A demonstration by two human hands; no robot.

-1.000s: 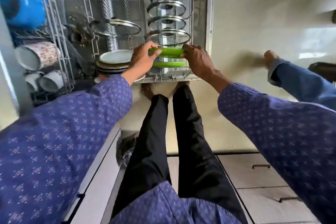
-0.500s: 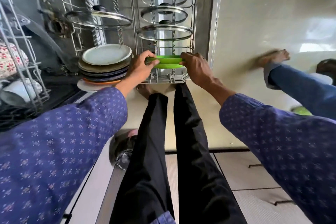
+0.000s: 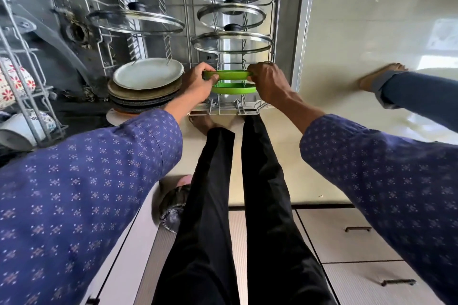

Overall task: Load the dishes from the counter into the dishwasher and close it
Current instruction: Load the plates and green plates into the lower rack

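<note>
Both hands are clamped on the upper green plate [image 3: 226,74]: left hand [image 3: 198,82] on its left rim, right hand [image 3: 269,82] on its right rim, fingers curled over the edge.

Change since a second ago: the plate has dropped from clearly above the lower green plate [image 3: 233,88] to just over it, a thin gap between them. Both stand on edge in the lower rack [image 3: 230,109] of the dishwasher, in the row nearest the person. Whether the upper one is fully seated between the tines, can't tell, the hands hide both ends.

The camera has also closed in (person leaning further over the rack).

Meaning for the task: this plate is nearly placed, probably only the release is left. My read is the load is well along:
- glass lids [image 3: 231,43] stand in the slots behind the green plates
- plate stack [image 3: 146,84] sits just left of the left hand
- mugs [image 3: 14,82] hang in the upper rack at far left

The counter isn't in view, so what's left there is unknown. Door is open, closing not yet started.

A second person's blue sleeve [image 3: 418,96] reaches in at right, well apart from the rack.
</note>
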